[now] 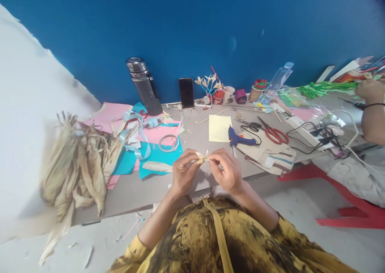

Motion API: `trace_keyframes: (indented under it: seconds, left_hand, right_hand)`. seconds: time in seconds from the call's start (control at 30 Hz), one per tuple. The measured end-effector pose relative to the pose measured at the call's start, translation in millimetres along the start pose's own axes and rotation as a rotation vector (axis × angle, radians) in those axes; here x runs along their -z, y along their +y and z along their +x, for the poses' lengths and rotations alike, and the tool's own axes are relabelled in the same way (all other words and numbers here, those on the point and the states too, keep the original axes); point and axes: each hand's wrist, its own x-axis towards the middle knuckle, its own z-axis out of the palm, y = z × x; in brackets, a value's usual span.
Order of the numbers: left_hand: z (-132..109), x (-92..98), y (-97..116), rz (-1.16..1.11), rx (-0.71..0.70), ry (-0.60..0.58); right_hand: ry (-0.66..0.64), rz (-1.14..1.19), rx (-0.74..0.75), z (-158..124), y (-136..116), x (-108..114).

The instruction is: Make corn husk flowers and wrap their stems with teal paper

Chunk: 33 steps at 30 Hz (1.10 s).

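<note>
Between my two hands is a small cream flower of dried husk (203,157), its pointed petals spread upward. My left hand (185,170) pinches its left side with thumb and fingertips. From the right, my right hand (226,169) pinches the opposite side, fingers curled. Both hands are above the table's front edge. A loose husk piece (158,167) lies on blue paper (150,174) left of my left hand. Just beyond my right hand are a blue glue gun (240,138) and a pale yellow paper (220,128).
Dried corn husks (81,164) hang over the table's left end. A flask (144,86), a phone (186,92) and finished husk flowers (209,84) stand by the wall. Red-handled scissors (276,135) and a power strip (306,132) lie rightward. Another person's hand (371,90) shows far right.
</note>
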Motion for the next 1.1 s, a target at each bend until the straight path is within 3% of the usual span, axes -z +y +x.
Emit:
trace_keyframes:
  seconds: [0.3, 0.4, 0.6, 0.73, 0.9, 1.1]
  left_hand:
    - [0, 6.2, 0, -0.046, 0.041, -0.136]
    - [-1, 3.4, -1, -0.085, 0.087, -0.091]
    - [0, -3.1, 0, -0.215, 0.269, 0.046]
    - [2, -7.1, -2, -0.285, 0.427, 0.116]
    - [3, -9.5, 0, -0.323, 0.494, 0.214]
    - [0, -5.5, 4, -0.458, 0.637, 0.119]
  right_hand:
    - [0.002, 0.079, -0.015, -5, 1, 7]
    - [-0.015, 0.129, -0.081, -6, 0, 9]
    - [-0.013, 0.210, -0.362, -13, 4, 8]
    - [-0.094, 0.224, -0.438, -15, 8, -2]
    - [-0.153, 0.334, -0.506, -13, 8, -12]
    - [-0.108, 0.438, -0.579, -11, 13, -16]
